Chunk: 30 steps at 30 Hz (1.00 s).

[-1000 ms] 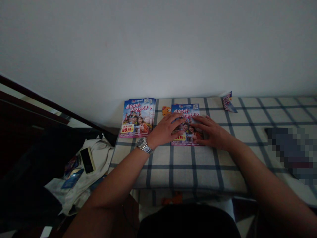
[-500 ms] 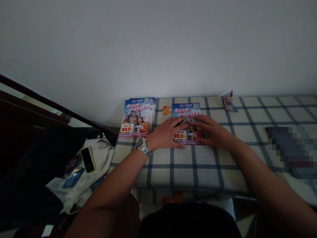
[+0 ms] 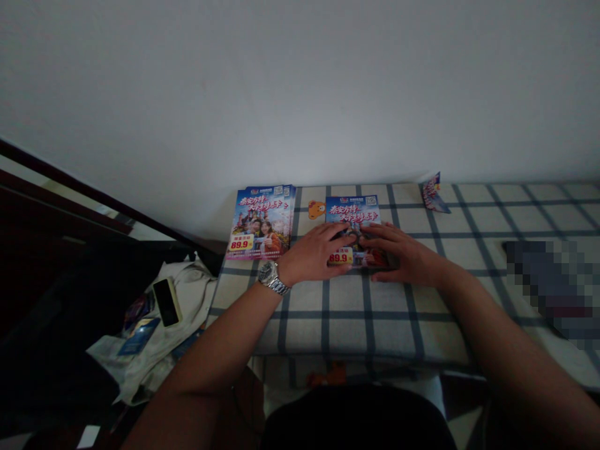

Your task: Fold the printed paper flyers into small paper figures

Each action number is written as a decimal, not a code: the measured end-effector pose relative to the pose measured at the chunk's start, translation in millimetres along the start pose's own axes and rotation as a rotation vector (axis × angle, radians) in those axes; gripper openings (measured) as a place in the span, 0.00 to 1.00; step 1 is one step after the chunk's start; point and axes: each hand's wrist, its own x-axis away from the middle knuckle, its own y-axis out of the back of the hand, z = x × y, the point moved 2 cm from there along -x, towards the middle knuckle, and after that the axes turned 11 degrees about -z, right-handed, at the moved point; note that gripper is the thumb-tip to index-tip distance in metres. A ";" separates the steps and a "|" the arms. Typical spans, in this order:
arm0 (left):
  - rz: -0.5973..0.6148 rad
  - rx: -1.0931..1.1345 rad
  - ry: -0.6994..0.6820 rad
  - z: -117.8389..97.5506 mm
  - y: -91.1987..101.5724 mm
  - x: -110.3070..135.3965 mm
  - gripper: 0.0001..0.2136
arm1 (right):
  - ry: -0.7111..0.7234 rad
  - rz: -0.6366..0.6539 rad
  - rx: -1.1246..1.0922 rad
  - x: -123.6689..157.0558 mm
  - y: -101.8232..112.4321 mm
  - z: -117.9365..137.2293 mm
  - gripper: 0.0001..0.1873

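A printed flyer (image 3: pixel 351 209) in blue and pink lies on the checked cloth in front of me. My left hand (image 3: pixel 321 250) rests over its left side, fingers stretched across the print and thumb near the lower edge. From the right, my right hand (image 3: pixel 405 253) lays its spread fingers on the same flyer, its thumb by the bottom right corner. The fingers cover the middle of the print. Left of my hands sits a stack of matching flyers (image 3: pixel 260 222), slightly fanned. A silver watch (image 3: pixel 273 278) is on my left wrist.
The checked cloth (image 3: pixel 304 319) covers the table, which meets a pale wall (image 3: pixel 300 94). A folded flyer (image 3: pixel 435 194) stands near the wall. At right lies a dark pixelated object (image 3: pixel 548 287). A phone (image 3: pixel 167 302) lies on a white bag (image 3: pixel 194 287) at lower left.
The right hand has shifted slightly down, its thumb now below the flyer's bottom right corner. The flyer's lower edge shows a little higher. The left hand has hardly moved.
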 end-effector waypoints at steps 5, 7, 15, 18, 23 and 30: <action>-0.043 0.018 -0.008 2.3 1.5 -1.7 0.21 | -0.060 0.013 -0.043 -2.3 5.9 5.0 0.32; -0.047 0.022 -0.001 2.2 2.3 -2.8 0.19 | -0.079 0.001 -0.075 -3.1 8.2 7.1 0.25; -0.076 0.025 0.021 -0.6 6.0 -7.0 0.19 | -0.133 -0.049 -0.089 -5.5 8.9 8.5 0.08; -0.070 0.023 0.014 -2.0 8.8 -6.4 0.22 | -0.132 -0.100 -0.063 -6.0 9.4 8.3 0.08; -0.074 -0.013 0.033 -1.3 7.9 -3.8 0.23 | -0.155 -0.143 -0.052 -8.4 12.3 11.7 0.11; -0.125 0.038 0.031 4.6 -3.2 -3.6 0.17 | -0.168 -0.187 -0.062 -12.0 9.6 15.3 0.10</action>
